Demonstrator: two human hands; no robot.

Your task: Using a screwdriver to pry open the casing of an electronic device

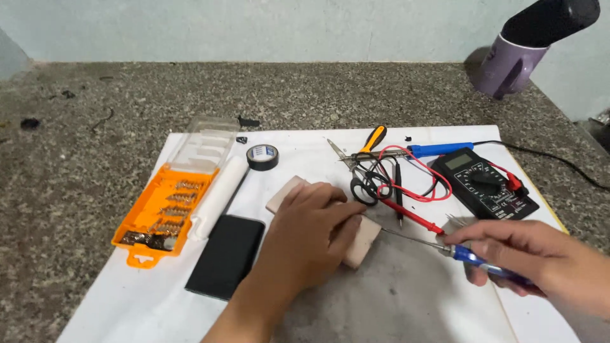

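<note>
On the white sheet (127, 286) covering the counter (76, 184), the pinkish block (362, 244) lies under the left hand (311, 238), which rests palm-down with fingers spread over it, while the right hand (534, 257) to its right pinches a blue-handled screwdriver (467, 255), tip aimed at the block's edge.

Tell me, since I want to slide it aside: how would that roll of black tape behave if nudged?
The roll of black tape lies flat on its side on the white sheet, so it would probably slide rather than roll. It looks small and hollow, likely light. Tipped onto its edge, it could roll toward the scissors.
</note>
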